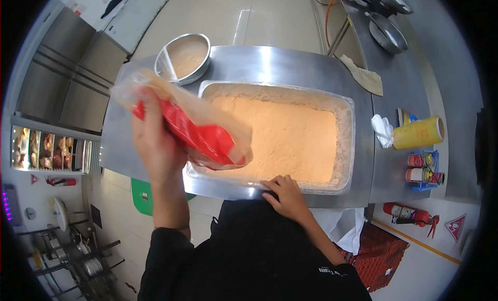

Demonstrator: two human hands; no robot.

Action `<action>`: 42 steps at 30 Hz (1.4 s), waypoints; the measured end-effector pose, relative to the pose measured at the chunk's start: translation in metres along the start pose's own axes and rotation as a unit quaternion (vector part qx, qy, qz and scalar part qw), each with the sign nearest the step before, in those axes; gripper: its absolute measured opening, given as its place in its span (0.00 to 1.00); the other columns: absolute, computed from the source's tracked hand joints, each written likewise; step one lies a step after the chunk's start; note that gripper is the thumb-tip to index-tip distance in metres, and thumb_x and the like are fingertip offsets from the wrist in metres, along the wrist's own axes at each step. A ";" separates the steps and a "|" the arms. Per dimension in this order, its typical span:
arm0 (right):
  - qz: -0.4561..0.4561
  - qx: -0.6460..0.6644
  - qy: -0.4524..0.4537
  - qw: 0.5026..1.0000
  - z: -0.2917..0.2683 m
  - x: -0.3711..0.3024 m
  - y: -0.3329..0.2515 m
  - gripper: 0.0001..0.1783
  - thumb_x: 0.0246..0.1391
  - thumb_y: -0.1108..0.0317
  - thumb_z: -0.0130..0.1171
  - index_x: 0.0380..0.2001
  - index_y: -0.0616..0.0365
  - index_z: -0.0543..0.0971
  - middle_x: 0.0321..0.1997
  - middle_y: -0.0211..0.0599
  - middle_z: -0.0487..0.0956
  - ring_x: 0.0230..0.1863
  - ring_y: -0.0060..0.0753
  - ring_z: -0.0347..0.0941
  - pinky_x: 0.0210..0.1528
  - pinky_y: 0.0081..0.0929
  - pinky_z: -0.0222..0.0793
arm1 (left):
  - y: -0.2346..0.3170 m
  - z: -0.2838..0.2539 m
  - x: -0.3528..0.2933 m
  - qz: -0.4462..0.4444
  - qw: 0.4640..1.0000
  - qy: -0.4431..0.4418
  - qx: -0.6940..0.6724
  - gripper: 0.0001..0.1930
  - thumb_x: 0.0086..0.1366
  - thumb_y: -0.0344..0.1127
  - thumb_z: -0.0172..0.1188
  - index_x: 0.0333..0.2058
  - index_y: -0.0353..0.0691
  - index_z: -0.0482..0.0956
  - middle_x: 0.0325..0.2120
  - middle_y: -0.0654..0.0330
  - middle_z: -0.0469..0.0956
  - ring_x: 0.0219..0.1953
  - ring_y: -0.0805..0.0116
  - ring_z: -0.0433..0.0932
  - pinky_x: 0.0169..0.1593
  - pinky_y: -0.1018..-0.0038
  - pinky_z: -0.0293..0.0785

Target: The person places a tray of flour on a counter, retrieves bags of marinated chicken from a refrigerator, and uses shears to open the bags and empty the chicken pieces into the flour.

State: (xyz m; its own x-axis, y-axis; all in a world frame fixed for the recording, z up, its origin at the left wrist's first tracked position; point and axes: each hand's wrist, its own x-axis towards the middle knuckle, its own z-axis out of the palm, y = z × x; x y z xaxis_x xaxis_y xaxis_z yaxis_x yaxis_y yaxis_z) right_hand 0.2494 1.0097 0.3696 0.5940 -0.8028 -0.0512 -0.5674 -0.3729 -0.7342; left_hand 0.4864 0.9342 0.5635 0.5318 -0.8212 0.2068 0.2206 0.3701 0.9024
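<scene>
Metal bowl [208,49] beside far left corner of rectangular pan [349,145]; yellow roll [417,134] and folded cloth [367,80] farther right. Above pan's left end, obstructing view: red-and-clear plastic bag [210,137], pinched between fingers of left hand [157,137]. Right hand [288,197] at near rim, fingers slightly spread. Exposed steel desk [290,65] along far and right rims. Inside pan: fine, uneven peach powder [298,137].

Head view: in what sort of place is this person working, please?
Most likely a commercial kitchen: it has a metal worktable, a large tray of orange powder-like stuff, and metal pans at the upper right.
</scene>
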 end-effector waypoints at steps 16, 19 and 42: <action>-0.160 0.298 0.048 0.940 -0.094 0.072 -0.015 0.17 0.44 0.70 0.64 0.39 0.59 0.74 0.39 0.41 0.70 0.44 0.41 0.65 0.47 0.31 0.62 | -0.099 0.033 -0.052 -0.085 0.940 -0.267 0.194 0.19 0.68 0.39 0.45 0.19 0.36 0.67 0.14 0.67 0.63 0.20 0.80 0.63 0.24 0.78 0.59; -0.143 0.322 0.027 0.936 -0.084 0.070 -0.012 0.13 0.50 0.70 0.60 0.39 0.59 0.74 0.40 0.40 0.70 0.43 0.36 0.66 0.45 0.29 0.63 | -0.099 0.035 -0.053 -0.064 0.940 -0.247 0.226 0.20 0.68 0.38 0.45 0.17 0.34 0.66 0.13 0.63 0.63 0.19 0.78 0.62 0.22 0.76 0.58; -0.145 0.344 0.142 0.917 -0.093 0.063 -0.062 0.14 0.54 0.69 0.55 0.43 0.65 0.75 0.49 0.39 0.70 0.49 0.29 0.65 0.50 0.25 0.62 | -0.104 0.029 -0.019 -0.052 0.989 -0.044 0.127 0.23 0.69 0.46 0.44 0.17 0.39 0.66 0.12 0.67 0.65 0.16 0.79 0.62 0.20 0.78 0.59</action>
State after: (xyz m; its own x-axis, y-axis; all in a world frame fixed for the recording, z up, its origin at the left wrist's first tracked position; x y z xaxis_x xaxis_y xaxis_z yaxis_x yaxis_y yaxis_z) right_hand 0.2692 0.9386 0.4748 0.4349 -0.8417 0.3199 0.1432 -0.2861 -0.9474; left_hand 0.4298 0.8987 0.4769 0.4410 -0.8881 0.1296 0.0511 0.1690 0.9843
